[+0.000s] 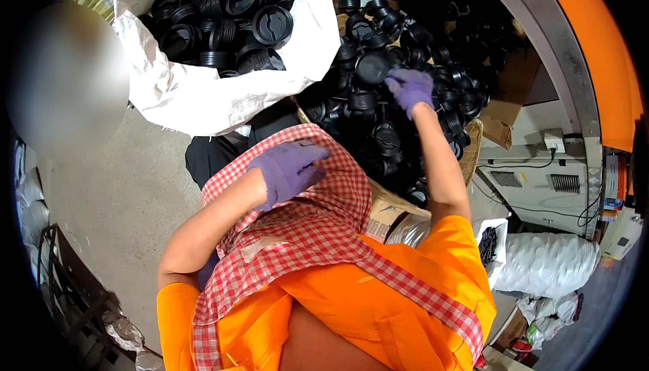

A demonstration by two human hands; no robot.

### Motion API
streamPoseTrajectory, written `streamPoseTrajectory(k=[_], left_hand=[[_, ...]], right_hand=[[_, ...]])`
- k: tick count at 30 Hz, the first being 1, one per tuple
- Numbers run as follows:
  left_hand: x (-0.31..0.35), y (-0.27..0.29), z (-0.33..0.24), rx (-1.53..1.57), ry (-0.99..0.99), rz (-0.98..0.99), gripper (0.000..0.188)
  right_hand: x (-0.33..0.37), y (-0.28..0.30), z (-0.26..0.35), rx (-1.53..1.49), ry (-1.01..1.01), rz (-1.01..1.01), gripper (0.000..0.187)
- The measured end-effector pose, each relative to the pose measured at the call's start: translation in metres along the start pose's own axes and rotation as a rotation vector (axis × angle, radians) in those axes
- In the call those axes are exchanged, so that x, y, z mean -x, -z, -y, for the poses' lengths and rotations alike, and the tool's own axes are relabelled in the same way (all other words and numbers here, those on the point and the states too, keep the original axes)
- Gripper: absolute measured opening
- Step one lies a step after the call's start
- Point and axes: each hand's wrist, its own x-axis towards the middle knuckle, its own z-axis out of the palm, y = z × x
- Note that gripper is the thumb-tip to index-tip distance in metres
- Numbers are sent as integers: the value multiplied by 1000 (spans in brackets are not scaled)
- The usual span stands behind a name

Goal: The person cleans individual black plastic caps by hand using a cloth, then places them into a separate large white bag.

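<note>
My right hand (409, 88), in a purple glove, reaches out into a heap of black round plastic caps (392, 141) and its fingers close on the edge of one black cap (372, 68). My left hand (287, 168), also in a purple glove, rests with loosely spread fingers on a red-and-white checked cloth (304, 229) that lies over my orange shirt (378, 303). It holds nothing. The heap lies in a cardboard box (473, 149) in front of me.
A white woven sack (203, 94) full of the same black caps stands at the upper left. An orange machine frame (598, 53) curves along the right, with a grey cabinet (534, 181) below it. White bags (547, 263) lie at the lower right. A concrete floor (115, 195) shows on the left.
</note>
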Motion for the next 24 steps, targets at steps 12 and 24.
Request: streamPoseTrajectory(k=[12,24], left_hand=[[-30,36,-11,955,260,-101,39],[56,84,-15,435,-231,-111,25]], right_hand=[[92,83,111,-415,836,-449,31],[120,62,125,-1461,790,1383,20]])
